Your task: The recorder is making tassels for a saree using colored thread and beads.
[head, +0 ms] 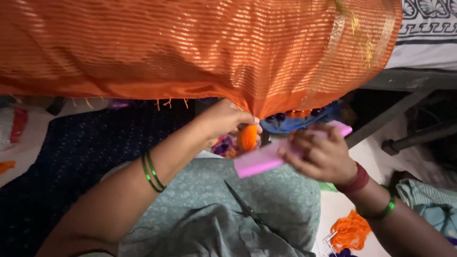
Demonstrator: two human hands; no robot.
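Observation:
An orange fabric [190, 47] with gold stripes hangs across the top of the view. My left hand [223, 121] pinches its gathered lower edge, where an orange tassel [247, 138] hangs just below my fingers. My right hand [319, 154] holds a flat pink card [259, 162] slanted toward the tassel, its near end almost touching it. Green bangles sit on both wrists, and a red thread band is on the right wrist.
Black scissors [245, 207] lie on my lap, on grey-green patterned cloth [285, 195]. A clump of orange thread [351, 230] lies at the lower right. A dark blue mat [71, 157] is at the left, a grey metal frame [404, 104] at the right.

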